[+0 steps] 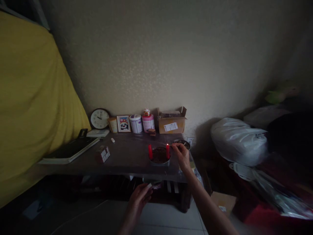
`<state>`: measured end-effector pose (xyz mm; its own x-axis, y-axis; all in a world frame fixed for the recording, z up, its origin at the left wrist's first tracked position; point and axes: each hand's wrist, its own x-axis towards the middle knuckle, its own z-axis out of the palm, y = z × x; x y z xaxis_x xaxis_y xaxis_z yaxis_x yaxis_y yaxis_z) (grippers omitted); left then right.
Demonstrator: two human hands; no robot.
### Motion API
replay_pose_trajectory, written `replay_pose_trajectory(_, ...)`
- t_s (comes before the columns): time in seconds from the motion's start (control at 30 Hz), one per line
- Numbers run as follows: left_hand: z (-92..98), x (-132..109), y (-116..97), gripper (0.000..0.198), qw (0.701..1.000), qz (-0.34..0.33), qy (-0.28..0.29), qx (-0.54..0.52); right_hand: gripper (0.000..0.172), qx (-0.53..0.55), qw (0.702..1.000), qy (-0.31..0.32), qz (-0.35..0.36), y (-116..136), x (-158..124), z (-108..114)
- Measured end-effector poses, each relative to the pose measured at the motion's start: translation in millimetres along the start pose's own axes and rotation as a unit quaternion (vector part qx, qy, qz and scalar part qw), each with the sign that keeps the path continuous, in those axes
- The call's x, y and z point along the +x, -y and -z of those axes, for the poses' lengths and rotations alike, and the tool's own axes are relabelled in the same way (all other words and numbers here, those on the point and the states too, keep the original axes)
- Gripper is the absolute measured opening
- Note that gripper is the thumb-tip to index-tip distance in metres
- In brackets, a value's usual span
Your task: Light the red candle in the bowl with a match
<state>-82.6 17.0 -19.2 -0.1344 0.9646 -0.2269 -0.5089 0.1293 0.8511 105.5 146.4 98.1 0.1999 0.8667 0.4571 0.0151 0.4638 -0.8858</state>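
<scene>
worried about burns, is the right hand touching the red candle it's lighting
Apart. The head view shows the right hand pinching a thin stick, with a small flame above the right red candle; a dark gap separates the fingers from the candle.

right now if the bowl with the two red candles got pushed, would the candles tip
Probably. The red candles are thin and stand upright at the rim of the bowl, so a nudge could topple them. The right one looks lit beside the right hand, so tipping risks spilling wax. The bowl itself sits low and seems stable.
</scene>
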Motion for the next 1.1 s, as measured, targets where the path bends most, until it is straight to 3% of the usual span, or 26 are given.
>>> replay_pose_trajectory(0.57, 2.6, 4, 2, 0.034, 1.000, 0.006, -0.001, -0.007, 0.031, 0.046, 0.999, -0.003, -0.020, 2, 2, 6)
replay_pose_trajectory(0.7, -1.2, 1, 0, 0.035, 1.000, 0.001, -0.007, -0.009, 0.030, 0.109, 0.993, 0.018, -0.028, 21, 1, 21)
replay_pose_trajectory(0.87, -9.6, -7, -7, 0.036, 1.000, 0.006, -0.008, 0.008, 0.026, 0.216, 0.973, 0.068, -0.042, 47, -4, 59)
replay_pose_trajectory(0.97, -13.9, -12, -10, 0.036, 1.000, 0.010, -0.005, 0.019, 0.030, 0.099, 0.988, 0.101, -0.059, 40, -2, 84)
replay_pose_trajectory(1.03, -14.8, -14, -11, 0.037, 1.000, 0.013, -0.007, 0.022, 0.028, -0.025, 0.995, 0.077, -0.066, 32, 0, 97)
replay_pose_trajectory(1.1, -14.0, -13, -10, 0.037, 1.000, 0.013, -0.005, 0.023, 0.027, -0.052, 0.996, 0.032, -0.066, 29, 4, 106)
